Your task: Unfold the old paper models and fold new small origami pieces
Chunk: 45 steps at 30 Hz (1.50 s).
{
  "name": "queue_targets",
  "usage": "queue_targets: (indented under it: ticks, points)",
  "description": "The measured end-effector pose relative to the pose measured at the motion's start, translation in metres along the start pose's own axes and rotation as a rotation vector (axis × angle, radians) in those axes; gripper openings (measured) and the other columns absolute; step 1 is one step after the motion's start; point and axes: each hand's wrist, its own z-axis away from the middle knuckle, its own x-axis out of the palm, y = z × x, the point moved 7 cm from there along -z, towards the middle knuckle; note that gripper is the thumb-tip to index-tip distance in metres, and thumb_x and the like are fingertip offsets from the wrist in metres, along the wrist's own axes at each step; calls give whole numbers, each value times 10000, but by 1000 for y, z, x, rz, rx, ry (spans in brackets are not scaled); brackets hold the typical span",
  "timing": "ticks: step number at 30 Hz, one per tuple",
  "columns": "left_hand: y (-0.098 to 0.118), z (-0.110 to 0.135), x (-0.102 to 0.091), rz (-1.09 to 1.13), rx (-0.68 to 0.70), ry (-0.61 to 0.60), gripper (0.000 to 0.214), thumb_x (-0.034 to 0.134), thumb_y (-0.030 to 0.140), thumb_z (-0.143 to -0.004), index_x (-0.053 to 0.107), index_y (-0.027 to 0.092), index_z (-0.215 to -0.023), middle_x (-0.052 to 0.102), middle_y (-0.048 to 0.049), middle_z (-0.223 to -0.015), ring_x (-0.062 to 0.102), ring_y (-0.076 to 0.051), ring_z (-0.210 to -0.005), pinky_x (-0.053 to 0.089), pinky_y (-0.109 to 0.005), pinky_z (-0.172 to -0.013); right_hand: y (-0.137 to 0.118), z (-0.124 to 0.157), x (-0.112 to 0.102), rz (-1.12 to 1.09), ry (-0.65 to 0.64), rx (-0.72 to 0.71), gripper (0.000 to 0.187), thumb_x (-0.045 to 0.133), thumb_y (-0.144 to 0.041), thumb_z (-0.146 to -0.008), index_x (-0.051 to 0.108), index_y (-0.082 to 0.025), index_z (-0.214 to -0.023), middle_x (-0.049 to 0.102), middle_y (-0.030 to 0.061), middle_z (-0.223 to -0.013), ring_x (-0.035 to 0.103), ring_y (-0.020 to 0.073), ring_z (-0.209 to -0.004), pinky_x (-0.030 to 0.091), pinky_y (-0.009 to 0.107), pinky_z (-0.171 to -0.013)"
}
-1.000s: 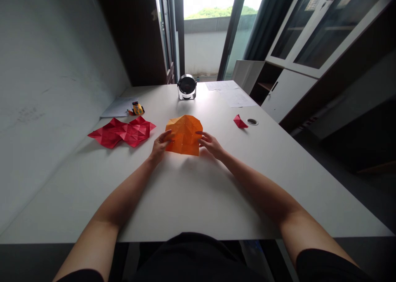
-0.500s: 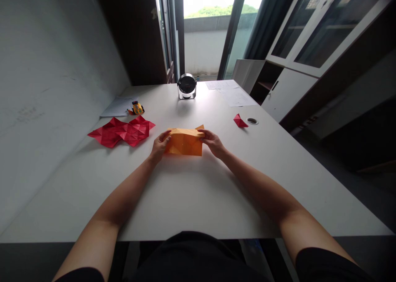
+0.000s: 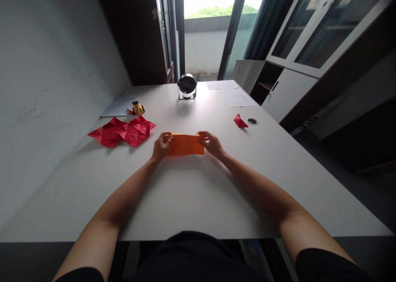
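Note:
An orange sheet of paper [image 3: 186, 145] is held across the middle of the desk, bent over along its far edge, its near side hanging as a flat band. My left hand [image 3: 161, 145] pinches its left end between thumb and fingers. At the right end, my right hand [image 3: 211, 143] pinches the upper corner. The part of the sheet behind the band is mostly hidden. To the left of my left hand lies a creased red paper [image 3: 123, 131] with raised folds.
A small folded red paper piece [image 3: 240, 121] lies to the right, beside a round cable hole [image 3: 253, 121]. A round black device on a metal stand [image 3: 187, 86] is at the back. A yellow toy [image 3: 137, 107] and white papers [image 3: 236, 95] also lie on the white desk [image 3: 198, 199].
The far part of the orange paper has folded down out of view, so the sheet now looks like a flatter, darker band. Both hands have shifted slightly and keep their pinch.

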Motion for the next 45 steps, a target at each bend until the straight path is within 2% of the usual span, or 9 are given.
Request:
queue_targets:
  ticks: [6,10,17,23,26,29,34,38,45]
  points:
    - [0,0,2,85,1,14,299,659,375,-852,623,222,-1105,723,-36,-938,667,-175,-796,503,-265,-692,-10,2,-6,250,19,-51,158,598,-302,-900,717,-227,-972,684,62,-915,612,217,-854,521,393,-843]
    - [-8,-2,8,240,-74,-53,361,657,374,-830,599,221,-1152,707,-23,-904,664,-166,-756,519,-263,-664,-15,3,-10,295,52,-78,156,591,-326,-922,715,-232,-922,635,73,-914,588,238,-926,515,393,-839]
    - [-21,-6,14,300,-93,-98,292,692,372,-813,694,167,-1022,743,-83,-1015,695,-212,-915,549,-313,-801,-26,3,-15,84,131,-107,168,574,-371,-926,653,-226,-893,672,77,-1055,605,237,-1014,515,394,-896]
    - [-16,-8,4,174,-51,-29,253,680,423,-829,726,188,-912,691,-41,-838,641,-185,-776,515,-306,-726,-21,6,-16,-61,156,41,265,573,-475,-924,615,-222,-859,626,3,-776,588,183,-765,498,319,-768]
    - [-5,-8,-3,39,11,25,218,664,407,-846,729,202,-886,663,-53,-933,621,-185,-837,508,-309,-765,-21,6,-15,-99,151,55,323,570,-517,-926,607,-217,-812,580,-7,-729,538,165,-707,459,287,-687]
    - [2,-7,-2,55,51,23,212,651,401,-859,703,196,-843,644,-65,-1031,617,-193,-943,503,-301,-819,-20,5,-14,-111,133,62,358,576,-552,-917,611,-214,-805,559,-8,-714,503,156,-684,430,277,-651]
    - [-8,-3,8,270,-89,-4,298,647,473,-861,662,175,-861,632,-18,-789,581,-151,-735,463,-248,-675,-16,4,-13,-138,135,95,399,590,-589,-892,628,-199,-822,571,-3,-720,496,148,-683,419,268,-637]
    - [-12,-1,9,321,-162,5,362,666,525,-835,663,164,-863,644,-21,-763,573,-147,-674,454,-239,-613,-11,4,-12,-151,122,130,412,582,-585,-894,632,-190,-788,572,0,-707,496,144,-667,401,262,-609]
    - [-6,0,4,48,-118,13,379,583,534,-889,698,177,-830,676,-44,-745,593,-180,-684,418,-246,-582,-2,6,-9,-155,110,206,491,557,-609,-904,521,-195,-642,456,-22,-581,422,116,-551,334,251,-513]
